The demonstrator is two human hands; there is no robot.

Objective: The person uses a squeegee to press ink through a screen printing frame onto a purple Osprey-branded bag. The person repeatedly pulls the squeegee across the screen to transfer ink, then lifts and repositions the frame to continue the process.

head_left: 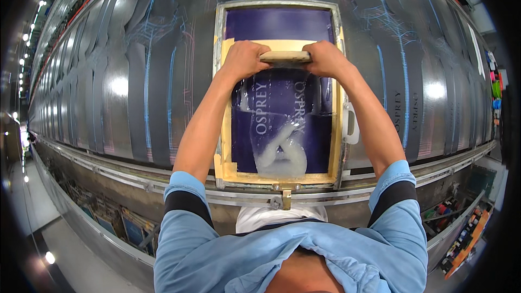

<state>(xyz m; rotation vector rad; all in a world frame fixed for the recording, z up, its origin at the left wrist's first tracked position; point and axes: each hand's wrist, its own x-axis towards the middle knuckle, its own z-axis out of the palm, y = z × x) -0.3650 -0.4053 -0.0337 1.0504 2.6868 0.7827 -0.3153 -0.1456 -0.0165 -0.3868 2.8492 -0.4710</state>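
Note:
Both hands grip a squeegee with a pale handle (285,56) across the upper part of a screen-printing frame (340,27): my left hand (244,57) at its left end, my right hand (324,58) at its right end. The frame holds a dark purple screen (278,21) with light lettering and cream tape along its sides. A translucent, whitish ink or paste (282,157) is spread over the screen below the squeegee, thickest in the lower middle. A metal fitting (286,198) is at the frame's near edge, and a pale handle (350,123) on its right side.
A long printing table (114,119) carries dark fabric pieces with blue and pink lines, some printed. A metal rail (146,182) runs along its near edge. Shelves with stored boards (133,225) are below at left, a rack of colourful items (464,239) at lower right.

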